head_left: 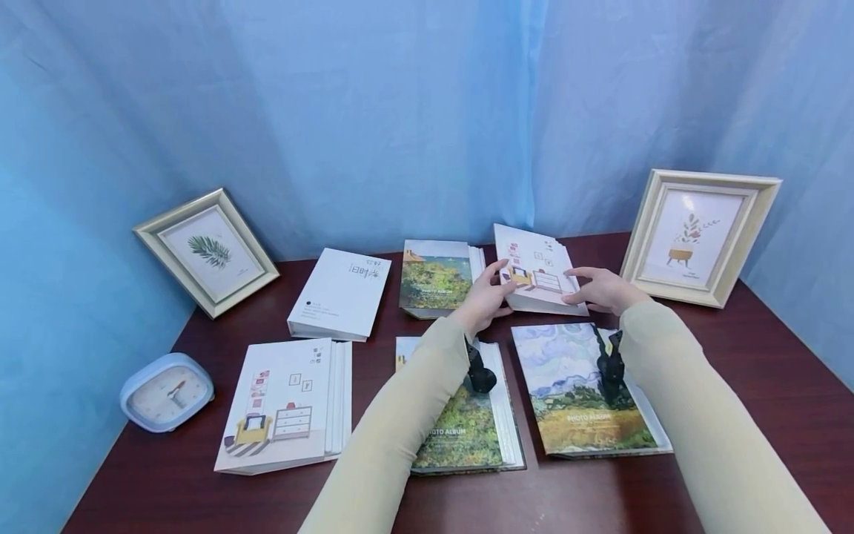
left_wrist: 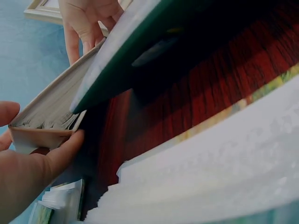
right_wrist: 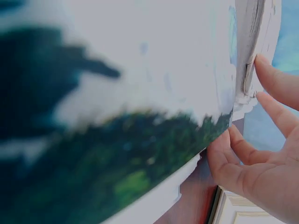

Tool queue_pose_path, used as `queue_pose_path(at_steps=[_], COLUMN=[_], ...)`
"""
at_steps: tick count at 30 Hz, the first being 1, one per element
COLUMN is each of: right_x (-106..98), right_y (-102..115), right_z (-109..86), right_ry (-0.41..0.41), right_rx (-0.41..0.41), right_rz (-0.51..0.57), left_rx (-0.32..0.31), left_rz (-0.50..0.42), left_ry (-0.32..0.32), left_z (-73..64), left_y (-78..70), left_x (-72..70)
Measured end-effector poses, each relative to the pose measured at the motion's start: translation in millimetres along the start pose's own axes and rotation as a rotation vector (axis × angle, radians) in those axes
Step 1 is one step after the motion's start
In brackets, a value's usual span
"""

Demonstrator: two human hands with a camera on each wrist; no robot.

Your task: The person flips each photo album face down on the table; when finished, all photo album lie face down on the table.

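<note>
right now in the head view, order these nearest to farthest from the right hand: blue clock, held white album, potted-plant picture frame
1. Held white album: at the right hand, which grips its right side.
2. Potted-plant picture frame: off to that hand's right.
3. Blue clock: at the far left.

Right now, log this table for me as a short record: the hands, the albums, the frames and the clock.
Left hand: grips the left side of the back-right white album
Right hand: grips its right side
Rest of back row: back-left white album, back-middle painted album
Front row: front-left armchair album, front-middle painted album, partly hidden, and cloudy-sky album at right
Left end: leaf-picture frame, light-blue clock in front
Right end: plant-picture frame
</note>
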State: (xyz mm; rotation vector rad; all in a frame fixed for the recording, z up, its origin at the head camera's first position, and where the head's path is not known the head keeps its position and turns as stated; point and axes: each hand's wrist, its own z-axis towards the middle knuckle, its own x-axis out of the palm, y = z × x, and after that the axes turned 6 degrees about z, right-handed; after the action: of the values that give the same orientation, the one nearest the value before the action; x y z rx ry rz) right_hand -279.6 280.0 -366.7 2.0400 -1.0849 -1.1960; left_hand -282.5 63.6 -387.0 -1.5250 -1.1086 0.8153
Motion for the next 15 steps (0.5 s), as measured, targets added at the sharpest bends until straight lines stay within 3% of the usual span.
queue_pose_path(at_steps=[6,15], right_x=[5,14], right_y=[2,12], right_z=[-3.3,-8.0], right_ry=[0.046,0.09], right_rx=[-0.055,-0.142], right_rz=[0.012,-0.11], left_rx=[0.035,0.05], left_rz=[0.011,0.065], left_ry=[-0.029,-0.023], left_z=[-3.7,-12.2], left_y=[-8.4,-19.3], left_x=[-2.9,-11.0])
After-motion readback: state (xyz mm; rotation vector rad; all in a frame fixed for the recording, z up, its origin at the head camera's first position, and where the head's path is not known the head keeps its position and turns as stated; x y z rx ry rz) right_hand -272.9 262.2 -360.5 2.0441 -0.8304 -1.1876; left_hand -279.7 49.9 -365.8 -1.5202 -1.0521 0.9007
